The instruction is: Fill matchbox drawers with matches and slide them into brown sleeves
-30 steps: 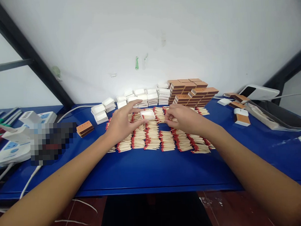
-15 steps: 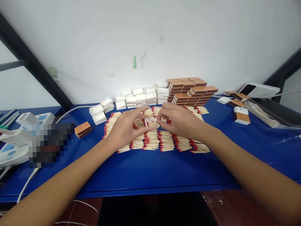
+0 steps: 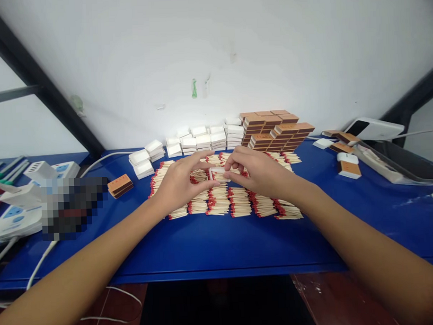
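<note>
A small white matchbox tray [image 3: 217, 170] is held above the rows of matches, its left end between the thumb and fingers of my left hand [image 3: 176, 182]. My right hand [image 3: 251, 168] is at the tray's right end, thumb and fingertips pinched together over it. Whatever lies between those fingertips is too small to make out. Under and around both hands, red-tipped matches [image 3: 239, 203] lie in several bundles, partly covered by my hands.
White trays [image 3: 203, 140] are stacked along the wall, beside a pile of brown matchboxes [image 3: 272, 132]. Two matchboxes [image 3: 120, 186] lie at left, near power strips [image 3: 23, 219] and cables. More boxes [image 3: 348, 166] and a white device [image 3: 373, 128] are at right on the blue table [image 3: 219, 247].
The right fingertips have shifted slightly left and opened a little over the tray. My left hand keeps its hold, and the tray's inside shows more plainly.
</note>
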`<state>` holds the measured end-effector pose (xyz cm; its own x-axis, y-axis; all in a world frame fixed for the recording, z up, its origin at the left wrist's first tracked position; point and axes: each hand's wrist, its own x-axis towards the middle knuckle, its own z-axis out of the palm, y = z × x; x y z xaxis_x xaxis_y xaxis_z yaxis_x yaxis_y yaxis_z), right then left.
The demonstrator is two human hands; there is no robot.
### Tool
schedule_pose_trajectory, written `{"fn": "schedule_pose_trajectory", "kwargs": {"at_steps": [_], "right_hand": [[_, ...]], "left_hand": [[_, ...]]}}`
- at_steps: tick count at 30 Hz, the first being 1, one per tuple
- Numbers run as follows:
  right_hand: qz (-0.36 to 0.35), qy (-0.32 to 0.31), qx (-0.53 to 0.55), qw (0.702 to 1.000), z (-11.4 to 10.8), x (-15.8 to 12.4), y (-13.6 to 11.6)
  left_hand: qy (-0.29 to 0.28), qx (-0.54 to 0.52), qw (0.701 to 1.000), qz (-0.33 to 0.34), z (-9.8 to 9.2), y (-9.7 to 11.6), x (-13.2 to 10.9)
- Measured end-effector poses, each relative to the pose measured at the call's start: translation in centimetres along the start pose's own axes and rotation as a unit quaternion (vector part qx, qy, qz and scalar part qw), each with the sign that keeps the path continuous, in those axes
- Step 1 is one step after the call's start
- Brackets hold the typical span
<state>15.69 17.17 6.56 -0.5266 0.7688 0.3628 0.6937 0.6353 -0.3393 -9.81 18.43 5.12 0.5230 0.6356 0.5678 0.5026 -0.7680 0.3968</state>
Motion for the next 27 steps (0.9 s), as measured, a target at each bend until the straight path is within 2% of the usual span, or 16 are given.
{"fn": "schedule_pose_trajectory", "kwargs": {"at_steps": [7, 14, 19, 21, 25, 27], "right_hand": [[0.013, -0.02, 0.008, 1.0, 0.1, 0.3, 0.2], [0.009, 0.01, 0.032, 0.999, 0.4, 0.2, -0.1], [0.02, 0.031, 0.03, 0.999, -0.6, 0.3, -0.2], [0.044, -0.004, 0.019, 0.999, -1.3, 0.4, 0.1], [0.065, -0.154, 0.012, 0.986, -1.9, 0.3, 0.9], [0.067, -0.185, 0.018, 0.98, -1.8, 0.2, 1.2]], "left_hand": [[0.003, -0.011, 1.0, -0.007, 0.1, -0.2, 0.0], [0.017, -0.01, 1.0, -0.017, 0.1, -0.1, 0.0], [0.024, -0.011, 0.999, -0.036, -0.2, -0.3, 0.1], [0.029, 0.0, 0.999, -0.041, -0.3, -0.5, 0.2], [0.042, 0.009, 0.998, -0.04, -0.5, -0.8, 0.2], [0.042, 0.011, 0.998, -0.04, -0.5, -0.9, 0.2]]}}
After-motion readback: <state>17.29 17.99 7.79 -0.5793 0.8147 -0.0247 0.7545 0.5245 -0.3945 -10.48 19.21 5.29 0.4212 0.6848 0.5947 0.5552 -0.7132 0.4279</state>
